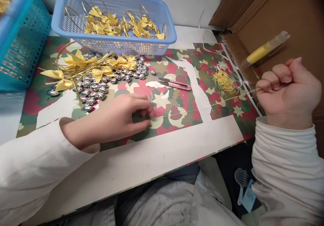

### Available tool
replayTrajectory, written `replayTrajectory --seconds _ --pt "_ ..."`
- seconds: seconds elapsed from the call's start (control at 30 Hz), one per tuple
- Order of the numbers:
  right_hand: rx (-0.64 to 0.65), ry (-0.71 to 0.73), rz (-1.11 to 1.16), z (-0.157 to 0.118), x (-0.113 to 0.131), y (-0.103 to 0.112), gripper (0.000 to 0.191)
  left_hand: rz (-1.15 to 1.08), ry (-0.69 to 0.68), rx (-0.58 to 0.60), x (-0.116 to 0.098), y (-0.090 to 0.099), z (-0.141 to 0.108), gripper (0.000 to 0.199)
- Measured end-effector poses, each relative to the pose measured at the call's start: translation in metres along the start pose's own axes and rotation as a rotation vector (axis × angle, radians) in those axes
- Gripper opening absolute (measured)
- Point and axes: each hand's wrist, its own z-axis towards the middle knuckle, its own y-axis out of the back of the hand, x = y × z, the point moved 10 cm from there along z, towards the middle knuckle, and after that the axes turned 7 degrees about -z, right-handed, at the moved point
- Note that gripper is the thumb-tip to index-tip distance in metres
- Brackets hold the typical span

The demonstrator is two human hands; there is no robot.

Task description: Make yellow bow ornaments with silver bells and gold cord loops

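A thin yellow thread (227, 98) runs across the table between my two hands. My left hand (121, 116) is low over the tabletop, thumb and fingers curled in a pinch at the thread's left end. Raised at the right, my right hand (288, 87) is closed in a fist, and the thread goes into its curled fingers. Pink thread snips (177, 85) lie on the table beyond the thread. Left of them are many silver bells (97, 87), with yellow ribbon bows (78, 59) on gold stems lying over them.
A blue basket (112, 40) at the back holds bows with gold loops. A turquoise basket (22, 50) stands at the left. Yellow thread scraps (225, 82) lie at the right, near a yellow thread spool (265, 48) by a cardboard box (283, 13).
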Motion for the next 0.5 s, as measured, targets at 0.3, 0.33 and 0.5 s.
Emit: replayTrajectory --seconds 0.3,0.33,0.5 --pt "0.005 0.019 -0.019 0.000 0.000 0.000 0.047 0.272 -0.111 0.014 -0.014 -0.009 -0.007 0.019" --pt "0.001 0.016 -0.020 0.000 0.000 0.000 0.047 0.329 -0.132 0.008 -0.017 -0.011 -0.007 0.022" --pt "-0.007 0.010 -0.022 0.000 -0.001 0.001 0.044 0.475 -0.174 0.025 -0.019 -0.015 -0.004 0.032"
